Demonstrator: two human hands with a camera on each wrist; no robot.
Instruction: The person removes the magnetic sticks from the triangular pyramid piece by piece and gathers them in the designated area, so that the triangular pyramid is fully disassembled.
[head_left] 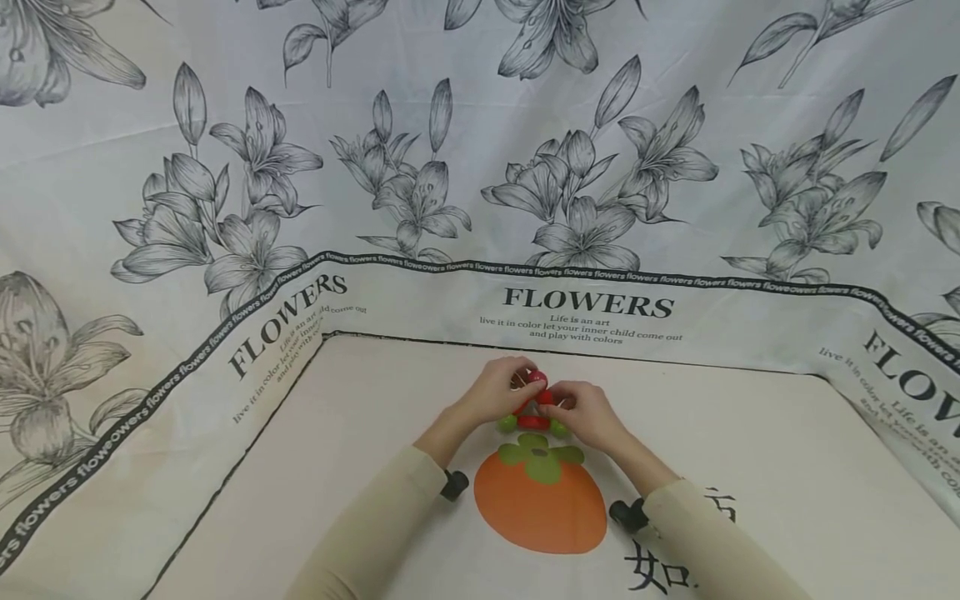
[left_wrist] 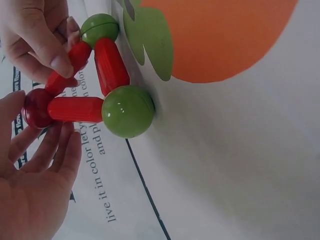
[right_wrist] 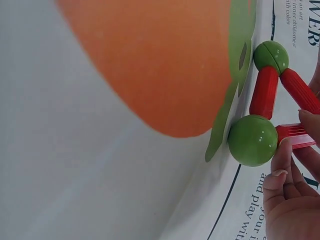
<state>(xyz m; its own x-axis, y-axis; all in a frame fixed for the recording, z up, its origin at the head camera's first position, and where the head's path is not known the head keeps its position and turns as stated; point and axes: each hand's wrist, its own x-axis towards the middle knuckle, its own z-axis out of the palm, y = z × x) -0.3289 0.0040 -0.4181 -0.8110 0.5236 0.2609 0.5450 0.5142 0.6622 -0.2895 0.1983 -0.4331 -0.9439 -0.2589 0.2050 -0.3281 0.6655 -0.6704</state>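
A triangle of red rods joined by balls stands upright on the table, in front of the printed persimmon. Two green balls sit at its lower corners, the near one (left_wrist: pixel 129 112) and the far one (left_wrist: pixel 100 29) in the left wrist view, with a red rod (left_wrist: pixel 111 65) between them. At the top corner is a red ball (left_wrist: pixel 37 109), gripped by the fingertips and thumb of my left hand (head_left: pixel 501 390). My right hand (head_left: pixel 588 410) pinches a sloping red rod (right_wrist: pixel 296 136) between thumb and fingers, close above a green ball (right_wrist: pixel 252 140).
A large orange persimmon print (head_left: pixel 540 504) lies on the pale tabletop (head_left: pixel 360 400), with black printed characters (head_left: pixel 656 567) to its right. Flower-printed fabric (head_left: pixel 420 208) rises behind and at both sides. Dark wrist devices (head_left: pixel 628 515) are worn on both wrists.
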